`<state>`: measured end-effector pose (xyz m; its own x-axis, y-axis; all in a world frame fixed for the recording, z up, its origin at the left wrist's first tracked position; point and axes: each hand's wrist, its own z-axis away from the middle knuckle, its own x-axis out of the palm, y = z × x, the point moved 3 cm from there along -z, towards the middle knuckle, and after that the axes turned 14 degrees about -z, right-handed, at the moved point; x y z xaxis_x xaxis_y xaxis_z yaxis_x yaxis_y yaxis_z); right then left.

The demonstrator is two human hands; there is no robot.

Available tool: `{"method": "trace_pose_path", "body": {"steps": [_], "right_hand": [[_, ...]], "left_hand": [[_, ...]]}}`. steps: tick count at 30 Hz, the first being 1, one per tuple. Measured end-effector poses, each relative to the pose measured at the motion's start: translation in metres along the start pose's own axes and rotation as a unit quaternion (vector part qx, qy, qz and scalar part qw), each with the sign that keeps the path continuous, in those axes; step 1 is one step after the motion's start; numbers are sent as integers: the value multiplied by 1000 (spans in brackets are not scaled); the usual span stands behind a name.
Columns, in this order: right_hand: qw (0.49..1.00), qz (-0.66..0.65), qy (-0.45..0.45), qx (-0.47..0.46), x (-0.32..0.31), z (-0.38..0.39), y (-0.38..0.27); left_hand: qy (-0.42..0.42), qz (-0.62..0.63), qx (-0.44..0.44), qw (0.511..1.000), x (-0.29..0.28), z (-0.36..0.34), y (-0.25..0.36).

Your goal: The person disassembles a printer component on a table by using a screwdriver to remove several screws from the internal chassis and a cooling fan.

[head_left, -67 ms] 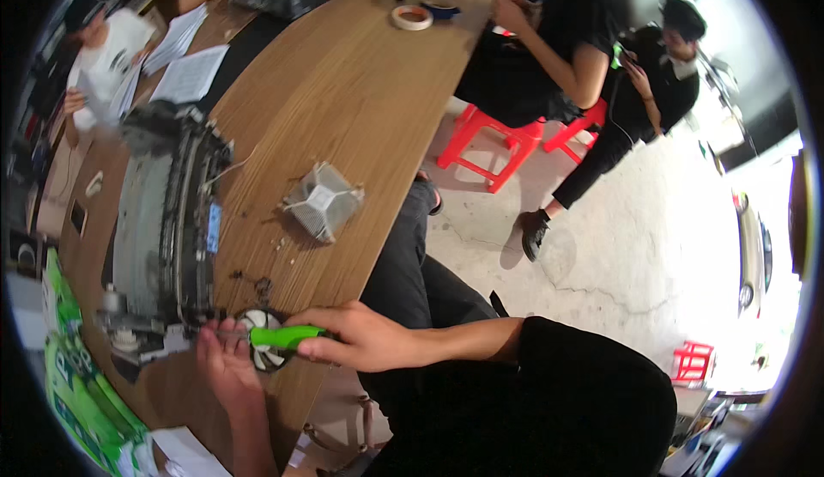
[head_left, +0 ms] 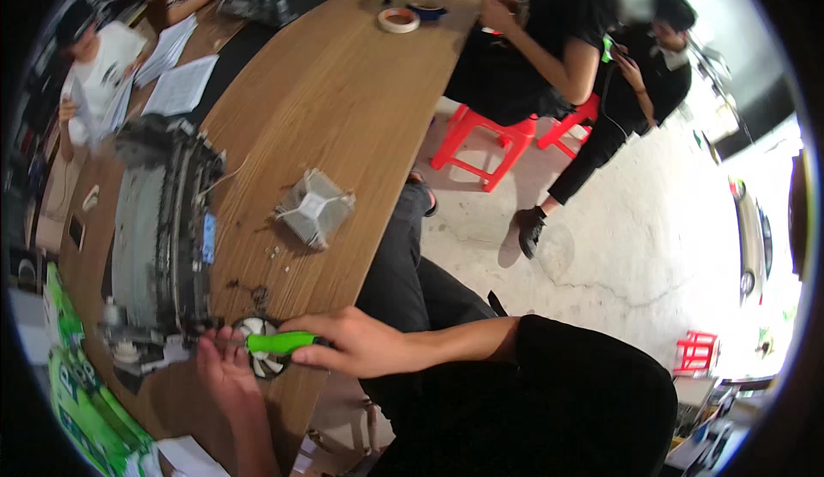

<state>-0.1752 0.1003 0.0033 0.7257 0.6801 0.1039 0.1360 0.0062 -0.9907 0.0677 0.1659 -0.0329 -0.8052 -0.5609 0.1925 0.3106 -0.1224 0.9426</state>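
Almost nothing has shifted since the earlier frame: both hands sit where they were. In the head view, the right hand (head_left: 356, 346) is closed around a green-handled screwdriver (head_left: 279, 342), its tip aimed at the lower end of a grey, stripped-open metal computer chassis (head_left: 159, 228) on the brown wooden table (head_left: 343, 91). The left hand (head_left: 225, 364) rests, fingers loosely curled, on a small round black-and-white fan (head_left: 262, 348) beside it. A finned silver heatsink (head_left: 313, 208) already lies apart, so disassembly looks partway through, the fan seemingly unfinished.
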Motion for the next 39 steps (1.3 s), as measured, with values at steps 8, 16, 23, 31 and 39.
{"method": "trace_pose_path", "body": {"steps": [8,16,23,31,39], "right_hand": [[915,223,18,-337,19,4,3],[998,-56,1,-42,10,-3,-4],[892,338,5,-301,5,-3,-10],[991,81,64,-84,19,-7,-9],[945,218,48,-238,15,-2,-6]], "left_hand": [[29,6,47,998,-7,-1,8],[10,16,55,998,-17,-1,4],[-43,25,15,999,22,2,12],[-54,62,19,996,11,10,22],[-57,89,15,994,23,12,20]]}}
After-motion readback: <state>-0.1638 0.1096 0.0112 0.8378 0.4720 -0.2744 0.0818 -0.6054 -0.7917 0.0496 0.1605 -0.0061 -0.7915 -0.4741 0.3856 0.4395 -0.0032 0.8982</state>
